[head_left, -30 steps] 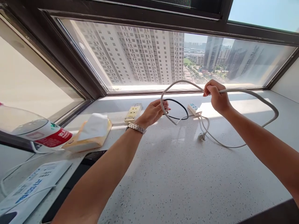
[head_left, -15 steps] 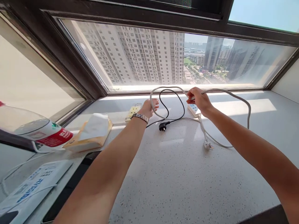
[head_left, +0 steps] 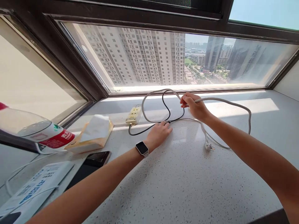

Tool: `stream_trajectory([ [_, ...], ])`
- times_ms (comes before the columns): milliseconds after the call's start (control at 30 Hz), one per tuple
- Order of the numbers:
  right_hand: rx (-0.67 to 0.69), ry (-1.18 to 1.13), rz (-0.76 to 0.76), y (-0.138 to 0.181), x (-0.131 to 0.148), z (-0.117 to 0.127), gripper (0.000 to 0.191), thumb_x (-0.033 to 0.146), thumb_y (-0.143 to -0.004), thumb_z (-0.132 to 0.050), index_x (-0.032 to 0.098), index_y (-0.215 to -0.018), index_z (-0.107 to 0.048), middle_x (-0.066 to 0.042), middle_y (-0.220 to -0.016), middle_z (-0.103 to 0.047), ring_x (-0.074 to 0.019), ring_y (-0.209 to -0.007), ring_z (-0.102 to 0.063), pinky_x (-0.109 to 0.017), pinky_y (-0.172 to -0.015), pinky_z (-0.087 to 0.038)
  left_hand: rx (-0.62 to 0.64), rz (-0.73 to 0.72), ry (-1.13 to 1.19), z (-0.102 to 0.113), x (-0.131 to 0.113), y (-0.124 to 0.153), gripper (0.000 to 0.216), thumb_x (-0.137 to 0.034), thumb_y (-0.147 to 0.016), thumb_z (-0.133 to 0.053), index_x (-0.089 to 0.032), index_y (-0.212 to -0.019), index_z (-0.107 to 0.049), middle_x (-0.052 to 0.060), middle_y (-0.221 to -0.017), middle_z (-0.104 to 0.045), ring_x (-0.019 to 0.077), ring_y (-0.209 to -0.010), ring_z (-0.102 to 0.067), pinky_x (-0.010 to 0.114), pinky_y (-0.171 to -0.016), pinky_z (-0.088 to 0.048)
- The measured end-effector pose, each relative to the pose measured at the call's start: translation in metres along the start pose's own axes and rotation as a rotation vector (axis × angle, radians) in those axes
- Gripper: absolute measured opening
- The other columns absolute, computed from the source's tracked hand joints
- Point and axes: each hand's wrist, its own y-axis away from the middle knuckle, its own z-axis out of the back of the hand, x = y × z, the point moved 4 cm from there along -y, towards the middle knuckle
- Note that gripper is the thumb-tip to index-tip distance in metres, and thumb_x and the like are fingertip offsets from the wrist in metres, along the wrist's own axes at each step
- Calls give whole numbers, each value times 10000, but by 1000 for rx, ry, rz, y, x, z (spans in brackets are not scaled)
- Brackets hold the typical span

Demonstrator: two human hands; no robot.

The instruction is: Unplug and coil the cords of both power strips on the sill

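My right hand [head_left: 192,104] is closed on a grey cable [head_left: 225,99], which loops up to the left of it and arcs away to the right. My left hand [head_left: 158,135], with a watch on the wrist, is low over the counter, its fingers curled on the black plug, which the hand mostly hides. The plug's black cord [head_left: 142,132] runs from a yellowed power strip [head_left: 133,114] lying left of the grey loop. A white plug [head_left: 209,147] rests on the counter below my right forearm. The white power strip is hidden behind my right hand.
On the left lie a bottle with a red label [head_left: 53,137], a pack of tissues [head_left: 93,133], a dark phone [head_left: 98,158] and a white box with blue print [head_left: 35,186]. A window frame [head_left: 187,92] borders the speckled counter [head_left: 187,186] at the back.
My left hand has left the grey loop and come down right onto the black plug. My right hand has shifted slightly left and down, still holding the grey cable.
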Motion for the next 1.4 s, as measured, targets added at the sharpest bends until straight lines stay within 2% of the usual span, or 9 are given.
stream_trajectory([
  [233,84,-33,-78,5,0,-9,209,245,-843,-390,193,-680,-509,2,-641,-482,-133,-628,-515,-267,-636,-470,-159,-71,274,17,-8,-27,366,-2,-871,-375,-173,-995,-673,112,-1095,-647,228,-1054,-536,306,-723,-524],
  [500,245,447,336,24,22,-17,208,260,-873,-339,221,-685,-418,-25,-673,-497,-161,-609,-427,-306,-578,-338,-136,349,253,14,26,-73,299,-70,-827,-450,-98,-985,-703,242,-1056,-638,429,-1183,-511,577,-889,-459],
  [633,164,472,298,34,18,2,223,239,-861,-345,226,-641,-377,-1,-606,-459,-149,-573,-411,-294,-563,-325,-147,88,328,18,-33,-25,225,-242,-846,-573,-205,-1033,-692,130,-1153,-654,280,-1136,-579,413,-965,-454],
  [733,82,485,243,56,9,42,304,267,-876,-350,228,-574,-345,10,-540,-426,-139,-519,-389,-286,-529,-305,-130,-380,454,17,-63,41,252,-367,-913,-504,-236,-782,-675,44,-753,-671,166,-701,-619,293,-704,-487],
  [800,17,544,186,79,-1,81,373,309,-894,-344,233,-530,-312,15,-490,-380,-135,-475,-360,-287,-500,-281,-204,-239,369,12,-34,72,321,-363,-936,-459,-231,-717,-654,38,-674,-652,161,-648,-603,288,-670,-472],
  [867,-5,657,114,104,-14,122,436,379,-905,-347,238,-499,-276,15,-455,-341,-131,-434,-322,-296,-479,-252,-335,64,266,8,19,87,275,-384,-934,-457,-246,-921,-694,91,-938,-715,231,-888,-651,356,-798,-491],
  [1033,159,1095,-134,158,-52,169,542,586,-882,-354,234,-478,-272,0,-421,-337,-139,-384,-276,-301,-446,-170,-237,325,174,-20,105,57,489,-452,-866,-522,-278,-1320,-567,153,-1498,-423,428,-1357,-367,652,-1037,-298],
  [1233,161,1181,-160,192,-54,104,631,744,-838,-447,199,-1088,-646,-65,-678,-650,-221,-557,-584,-295,-493,-369,-198,216,326,-48,107,-13,320,-395,-858,-524,-293,-1127,-663,91,-1444,-504,395,-1356,-377,706,-1075,-151],
  [1400,150,1260,-72,198,-55,47,756,783,-817,-455,171,-1220,-641,-113,-774,-701,-264,-700,-623,-335,-601,-395,-136,511,426,-58,142,-30,295,-397,-819,-572,-187,-1015,-640,158,-1367,-551,436,-1327,-358,751,-1034,-166],
])
